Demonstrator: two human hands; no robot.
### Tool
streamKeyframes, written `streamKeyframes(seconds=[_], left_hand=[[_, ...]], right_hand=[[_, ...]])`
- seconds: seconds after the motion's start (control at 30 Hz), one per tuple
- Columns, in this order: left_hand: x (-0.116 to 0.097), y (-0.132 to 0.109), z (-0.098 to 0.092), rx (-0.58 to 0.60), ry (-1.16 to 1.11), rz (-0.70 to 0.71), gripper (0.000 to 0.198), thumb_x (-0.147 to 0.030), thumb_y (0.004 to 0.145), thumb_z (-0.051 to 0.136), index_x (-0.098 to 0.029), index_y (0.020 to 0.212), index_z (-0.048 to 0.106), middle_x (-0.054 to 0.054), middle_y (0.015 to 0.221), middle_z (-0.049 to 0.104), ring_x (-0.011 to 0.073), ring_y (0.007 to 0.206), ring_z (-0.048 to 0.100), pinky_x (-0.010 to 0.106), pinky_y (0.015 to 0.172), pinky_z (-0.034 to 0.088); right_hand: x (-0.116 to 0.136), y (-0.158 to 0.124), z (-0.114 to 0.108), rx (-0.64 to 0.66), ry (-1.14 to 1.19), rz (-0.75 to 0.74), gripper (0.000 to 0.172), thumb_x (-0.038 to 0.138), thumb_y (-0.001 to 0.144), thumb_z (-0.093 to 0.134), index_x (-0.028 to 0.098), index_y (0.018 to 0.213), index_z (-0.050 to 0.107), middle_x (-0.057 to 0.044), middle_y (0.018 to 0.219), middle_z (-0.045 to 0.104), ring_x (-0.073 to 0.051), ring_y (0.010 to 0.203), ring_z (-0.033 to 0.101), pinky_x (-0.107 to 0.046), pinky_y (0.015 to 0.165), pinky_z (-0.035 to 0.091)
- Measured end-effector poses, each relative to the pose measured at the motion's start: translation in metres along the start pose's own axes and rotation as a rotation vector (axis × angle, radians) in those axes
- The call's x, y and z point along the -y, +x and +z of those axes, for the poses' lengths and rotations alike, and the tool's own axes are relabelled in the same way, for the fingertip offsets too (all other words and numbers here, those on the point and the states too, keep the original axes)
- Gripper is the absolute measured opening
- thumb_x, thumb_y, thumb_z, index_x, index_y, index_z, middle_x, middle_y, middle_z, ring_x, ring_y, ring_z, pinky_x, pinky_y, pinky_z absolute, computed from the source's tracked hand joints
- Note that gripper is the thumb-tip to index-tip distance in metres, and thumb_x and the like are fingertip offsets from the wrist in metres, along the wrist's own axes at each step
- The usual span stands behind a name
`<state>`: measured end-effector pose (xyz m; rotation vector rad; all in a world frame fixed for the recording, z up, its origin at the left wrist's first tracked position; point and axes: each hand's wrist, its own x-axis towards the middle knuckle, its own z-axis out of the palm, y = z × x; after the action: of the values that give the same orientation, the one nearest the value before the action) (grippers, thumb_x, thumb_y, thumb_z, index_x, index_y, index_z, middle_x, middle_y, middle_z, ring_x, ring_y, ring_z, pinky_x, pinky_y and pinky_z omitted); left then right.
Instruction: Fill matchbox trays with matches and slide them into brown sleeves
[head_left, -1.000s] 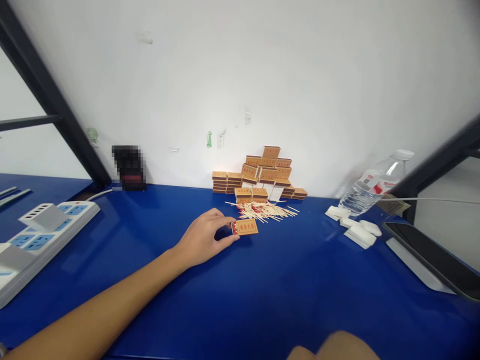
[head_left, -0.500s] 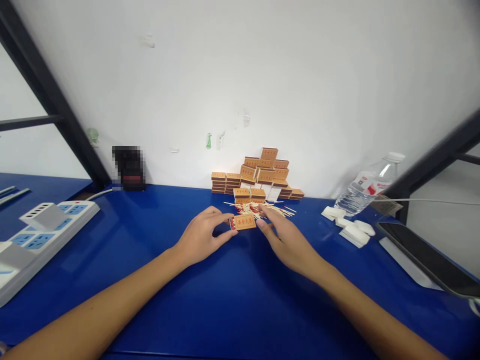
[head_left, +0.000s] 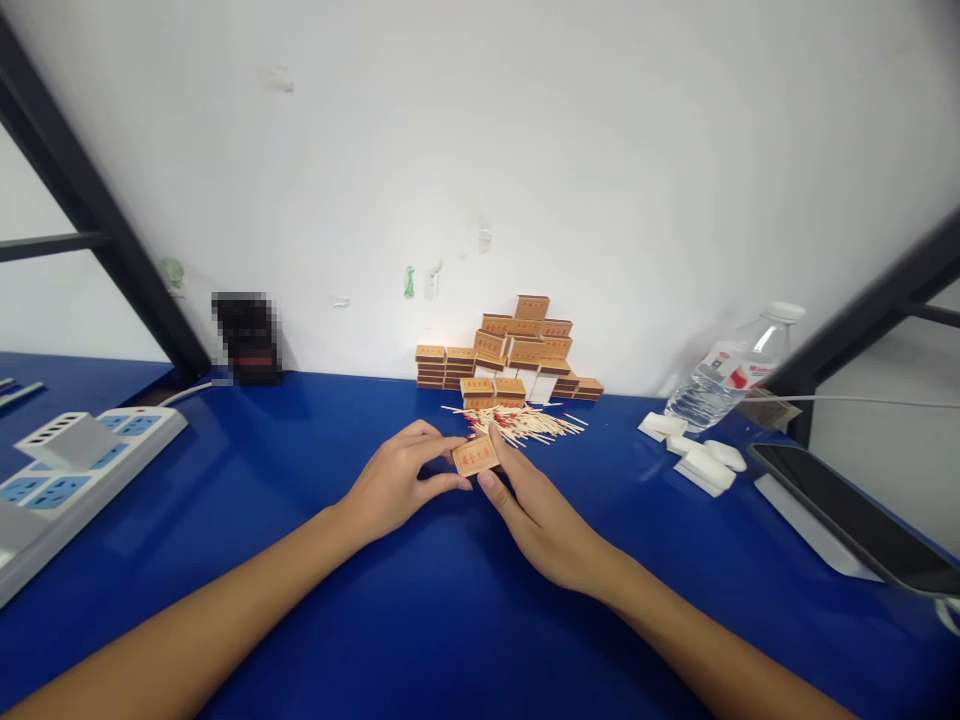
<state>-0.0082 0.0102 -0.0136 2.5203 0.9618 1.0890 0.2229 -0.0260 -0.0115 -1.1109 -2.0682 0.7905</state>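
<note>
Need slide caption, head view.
Left hand and right hand hold a rectangular orange cardboard matchbox near loose, red-tipped wooden matches on a blue tabletop.

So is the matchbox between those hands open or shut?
It looks shut: no tray sticks out of the matchbox, though the left fingers partly hide one end.

Blue tabletop (head_left: 457, 630), loose matches (head_left: 529, 425), stacked matchboxes (head_left: 526, 350), power strip (head_left: 90, 492), plastic bottle (head_left: 727, 375), dark object (head_left: 249, 340) too pixelated to name

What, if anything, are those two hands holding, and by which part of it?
A matchbox, held by its two short ends: the left hand at its left end, the right hand at its right.
</note>
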Motion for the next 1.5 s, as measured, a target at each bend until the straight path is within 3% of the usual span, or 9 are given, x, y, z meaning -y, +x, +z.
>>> streamKeyframes(seconds=[0.13, 0.23, 0.47, 0.7, 0.8, 1.03, 1.2, 1.37, 1.5], left_hand=[[0.003, 0.006, -0.011, -0.012, 0.061, -0.077, 0.032, -0.038, 0.095, 0.075, -0.026, 0.123, 0.07, 0.004, 0.112, 0.075, 0.0219, 0.106, 0.066, 0.039, 0.095, 0.056], [0.014, 0.018, -0.027, -0.111, 0.132, -0.172, 0.036, -0.039, 0.089, 0.08, -0.025, 0.121, 0.07, 0.004, 0.109, 0.076, 0.0218, 0.102, 0.069, 0.037, 0.092, 0.057], [0.049, 0.077, -0.067, -0.123, 0.323, -0.295, 0.035, -0.04, 0.088, 0.076, -0.02, 0.115, 0.067, 0.007, 0.11, 0.077, 0.0254, 0.103, 0.071, 0.037, 0.088, 0.053], [0.067, 0.124, -0.062, 0.0, 0.368, -0.232, 0.024, -0.037, 0.084, 0.075, -0.02, 0.1, 0.074, 0.003, 0.086, 0.077, 0.0222, 0.084, 0.068, 0.034, 0.078, 0.048], [0.07, 0.131, -0.055, 0.01, 0.379, -0.196, 0.024, -0.038, 0.086, 0.073, -0.02, 0.102, 0.076, 0.005, 0.089, 0.077, 0.0221, 0.084, 0.068, 0.034, 0.08, 0.049], [0.075, 0.135, -0.035, -0.065, 0.421, -0.173, 0.023, -0.027, 0.088, 0.07, -0.019, 0.109, 0.075, 0.008, 0.098, 0.078, 0.0267, 0.097, 0.068, 0.04, 0.088, 0.051], [0.071, 0.13, -0.032, -0.128, 0.466, -0.161, 0.024, -0.031, 0.09, 0.069, -0.019, 0.111, 0.073, 0.01, 0.108, 0.077, 0.03, 0.105, 0.065, 0.043, 0.091, 0.051], [0.064, 0.103, -0.045, -0.198, 0.516, -0.194, 0.019, -0.033, 0.094, 0.065, -0.02, 0.105, 0.073, 0.01, 0.107, 0.076, 0.0304, 0.105, 0.063, 0.045, 0.095, 0.049], [0.054, 0.066, -0.052, -0.16, 0.511, -0.23, 0.017, -0.032, 0.096, 0.06, -0.022, 0.091, 0.073, 0.007, 0.092, 0.076, 0.0277, 0.093, 0.064, 0.041, 0.084, 0.05]], right_hand=[[-0.013, 0.003, -0.003, -0.041, -0.098, 0.026, 0.074, 0.06, 0.107, 0.04, 0.024, 0.169, 0.023, -0.014, 0.169, 0.035, -0.032, 0.158, 0.028, -0.06, 0.129, 0.023], [-0.025, 0.006, -0.01, -0.085, -0.115, 0.041, 0.072, 0.059, 0.107, 0.039, 0.023, 0.168, 0.027, -0.015, 0.167, 0.039, -0.031, 0.156, 0.034, -0.058, 0.128, 0.026], [-0.032, 0.008, -0.021, -0.157, -0.129, 0.008, 0.056, 0.051, 0.107, 0.045, 0.02, 0.153, 0.051, -0.016, 0.156, 0.054, -0.03, 0.147, 0.046, -0.055, 0.124, 0.034], [-0.027, 0.009, -0.028, -0.148, -0.172, -0.077, 0.034, 0.037, 0.107, 0.05, 0.02, 0.133, 0.064, -0.015, 0.135, 0.066, -0.028, 0.131, 0.058, -0.05, 0.116, 0.043], [-0.028, 0.009, -0.03, -0.143, -0.172, -0.094, 0.028, 0.034, 0.107, 0.052, 0.019, 0.126, 0.066, -0.013, 0.131, 0.067, -0.027, 0.128, 0.059, -0.048, 0.114, 0.045], [-0.028, 0.011, -0.031, -0.132, -0.159, -0.13, 0.02, 0.029, 0.105, 0.056, 0.021, 0.114, 0.071, -0.011, 0.123, 0.068, -0.025, 0.122, 0.06, -0.045, 0.111, 0.046], [-0.028, 0.011, -0.035, -0.147, -0.169, -0.138, 0.015, 0.025, 0.104, 0.058, 0.021, 0.108, 0.071, -0.009, 0.117, 0.069, -0.024, 0.116, 0.062, -0.043, 0.107, 0.048], [-0.03, 0.011, -0.037, -0.12, -0.214, -0.138, 0.012, 0.023, 0.102, 0.059, 0.021, 0.104, 0.071, -0.008, 0.109, 0.072, -0.024, 0.109, 0.063, -0.042, 0.102, 0.049], [-0.029, 0.012, -0.036, -0.116, -0.264, -0.116, 0.013, 0.019, 0.099, 0.06, 0.021, 0.097, 0.072, -0.006, 0.101, 0.075, -0.024, 0.102, 0.065, -0.04, 0.096, 0.049]])
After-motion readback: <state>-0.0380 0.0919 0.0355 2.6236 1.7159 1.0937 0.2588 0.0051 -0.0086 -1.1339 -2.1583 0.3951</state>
